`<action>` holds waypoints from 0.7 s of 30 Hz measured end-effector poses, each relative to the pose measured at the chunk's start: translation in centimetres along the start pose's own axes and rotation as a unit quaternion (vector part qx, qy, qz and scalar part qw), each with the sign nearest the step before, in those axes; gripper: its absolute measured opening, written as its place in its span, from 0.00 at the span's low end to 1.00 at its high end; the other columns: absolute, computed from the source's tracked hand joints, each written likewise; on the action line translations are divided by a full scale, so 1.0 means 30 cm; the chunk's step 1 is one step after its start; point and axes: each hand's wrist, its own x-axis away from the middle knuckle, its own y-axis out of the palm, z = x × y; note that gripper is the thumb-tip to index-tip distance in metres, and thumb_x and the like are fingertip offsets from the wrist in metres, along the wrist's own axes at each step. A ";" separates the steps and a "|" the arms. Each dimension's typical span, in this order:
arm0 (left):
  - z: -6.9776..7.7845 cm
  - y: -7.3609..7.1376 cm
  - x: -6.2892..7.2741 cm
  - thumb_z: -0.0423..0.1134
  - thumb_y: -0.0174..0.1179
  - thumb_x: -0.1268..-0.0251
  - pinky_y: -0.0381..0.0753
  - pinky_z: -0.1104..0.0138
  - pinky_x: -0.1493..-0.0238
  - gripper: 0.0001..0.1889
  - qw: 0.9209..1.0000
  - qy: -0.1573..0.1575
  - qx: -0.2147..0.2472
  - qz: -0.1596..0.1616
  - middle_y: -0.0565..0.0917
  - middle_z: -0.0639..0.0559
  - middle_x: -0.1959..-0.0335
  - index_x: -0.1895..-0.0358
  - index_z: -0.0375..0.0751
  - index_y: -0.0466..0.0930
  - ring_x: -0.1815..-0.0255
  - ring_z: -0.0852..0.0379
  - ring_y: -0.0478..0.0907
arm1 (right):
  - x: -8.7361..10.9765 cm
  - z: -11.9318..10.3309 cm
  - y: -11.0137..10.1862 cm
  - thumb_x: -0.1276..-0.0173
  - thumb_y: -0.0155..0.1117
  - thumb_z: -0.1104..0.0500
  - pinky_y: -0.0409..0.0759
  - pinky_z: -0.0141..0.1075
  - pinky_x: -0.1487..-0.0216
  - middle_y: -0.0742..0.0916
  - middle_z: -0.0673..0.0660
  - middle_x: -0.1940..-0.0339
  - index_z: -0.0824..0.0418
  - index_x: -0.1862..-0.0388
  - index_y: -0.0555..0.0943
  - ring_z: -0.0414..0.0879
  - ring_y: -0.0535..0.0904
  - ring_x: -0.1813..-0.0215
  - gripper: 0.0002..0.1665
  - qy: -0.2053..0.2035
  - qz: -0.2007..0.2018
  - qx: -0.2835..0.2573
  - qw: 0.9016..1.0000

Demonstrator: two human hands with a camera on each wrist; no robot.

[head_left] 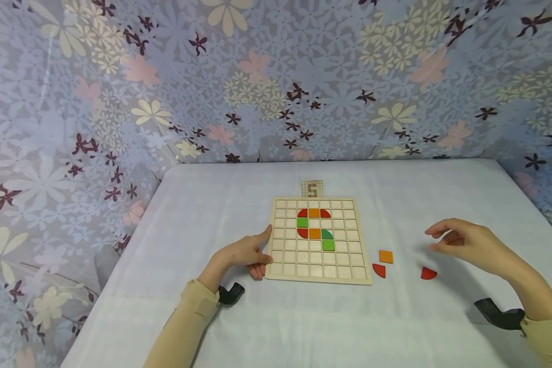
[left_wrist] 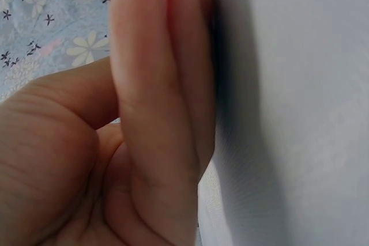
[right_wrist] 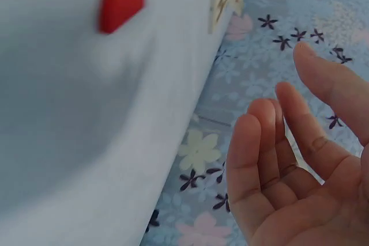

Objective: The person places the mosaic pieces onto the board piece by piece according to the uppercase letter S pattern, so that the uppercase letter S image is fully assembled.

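A square wooden grid board [head_left: 319, 279] lies on the white-covered table. Coloured tiles set in its cells form a curved line: red quarter-rounds [head_left: 302, 213], orange squares [head_left: 314, 212], light green squares [head_left: 328, 245] and a darker green quarter-round [head_left: 326, 234]. My left hand [head_left: 246, 253] rests at the board's left edge, two digits touching it. In the left wrist view, fingers [left_wrist: 153, 84] stretch up alongside the table. Raised to the right, my right hand [head_left: 476, 245] holds nothing, its fingers loosely bent. Below and left of it lies a red quarter-round tile [head_left: 428, 273].
Right of the board lie a loose orange square [head_left: 386, 256] and another red quarter-round [head_left: 379, 270]. A small card [head_left: 312, 188] with an S pattern on a grid touches or nearly touches the board's far edge. Flowered cloth [head_left: 276, 102] hangs behind the table.
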 end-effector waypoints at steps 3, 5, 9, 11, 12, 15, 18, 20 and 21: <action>0.000 0.001 -0.001 0.31 0.56 0.32 0.83 0.61 0.80 0.44 1.000 0.000 0.000 -0.001 0.81 0.40 0.83 0.24 0.46 0.33 0.85 0.51 0.80 | 0.039 0.019 -0.006 0.40 0.70 0.54 0.78 0.31 0.70 0.82 0.56 0.56 0.58 0.52 0.80 0.33 0.77 0.65 0.18 0.010 -0.008 0.003 1.000; 0.003 0.002 0.000 0.31 0.56 0.32 0.83 0.61 0.80 0.44 1.000 0.000 -0.004 0.000 0.81 0.40 0.83 0.24 0.45 0.33 0.85 0.51 0.80 | 0.059 0.030 -0.003 0.39 0.70 0.54 0.77 0.31 0.70 0.82 0.55 0.57 0.57 0.51 0.80 0.34 0.77 0.65 0.19 0.013 -0.016 0.002 1.000; 0.005 0.002 0.002 0.31 0.56 0.32 0.83 0.61 0.80 0.44 1.000 0.004 -0.008 0.000 0.81 0.41 0.83 0.24 0.43 0.34 0.85 0.51 0.80 | 0.086 0.046 0.023 0.40 0.70 0.55 0.77 0.31 0.69 0.82 0.54 0.56 0.57 0.51 0.80 0.34 0.77 0.64 0.18 0.015 -0.030 -0.014 0.999; 0.006 0.002 0.003 0.31 0.56 0.32 0.83 0.61 0.80 0.44 1.000 0.005 -0.008 -0.001 0.81 0.41 0.83 0.24 0.42 0.33 0.85 0.50 0.80 | 0.095 0.053 0.040 0.39 0.70 0.55 0.78 0.31 0.68 0.82 0.54 0.55 0.58 0.51 0.80 0.35 0.77 0.64 0.18 0.012 -0.043 -0.030 0.999; 0.007 0.003 0.004 0.31 0.56 0.32 0.83 0.61 0.80 0.44 1.000 0.005 -0.008 -0.001 0.81 0.41 0.83 0.24 0.42 0.33 0.85 0.50 0.80 | 0.098 0.056 0.048 0.39 0.70 0.55 0.79 0.31 0.67 0.82 0.55 0.55 0.58 0.51 0.80 0.35 0.78 0.64 0.18 0.013 -0.048 -0.036 0.998; 0.008 0.003 0.003 0.31 0.56 0.32 0.83 0.61 0.80 0.44 1.000 0.002 -0.010 -0.001 0.81 0.41 0.83 0.24 0.43 0.33 0.85 0.51 0.80 | 0.109 0.064 0.070 0.40 0.71 0.55 0.80 0.31 0.66 0.82 0.55 0.56 0.59 0.52 0.80 0.36 0.78 0.65 0.18 0.011 -0.057 -0.050 0.997; 0.009 0.003 0.004 0.31 0.56 0.32 0.83 0.61 0.80 0.44 1.000 0.002 -0.009 0.000 0.81 0.41 0.83 0.24 0.43 0.33 0.85 0.50 0.80 | 0.117 0.069 0.086 0.42 0.72 0.55 0.80 0.31 0.67 0.83 0.54 0.58 0.59 0.53 0.80 0.35 0.78 0.65 0.19 0.013 -0.061 -0.053 0.997; 0.009 0.003 0.004 0.31 0.56 0.32 0.83 0.61 0.80 0.44 1.000 0.004 -0.006 0.000 0.81 0.41 0.83 0.24 0.43 0.33 0.85 0.50 0.80 | 0.120 0.073 0.095 0.42 0.72 0.54 0.79 0.31 0.66 0.83 0.53 0.58 0.59 0.53 0.80 0.35 0.79 0.65 0.20 0.017 -0.066 -0.051 0.996; 0.009 0.003 0.004 0.31 0.57 0.32 0.83 0.61 0.80 0.44 1.000 0.003 -0.005 0.000 0.81 0.41 0.83 0.24 0.43 0.33 0.85 0.50 0.80 | 0.120 0.074 0.098 0.43 0.72 0.53 0.79 0.31 0.66 0.83 0.52 0.58 0.59 0.53 0.79 0.35 0.78 0.65 0.21 0.020 -0.069 -0.049 0.996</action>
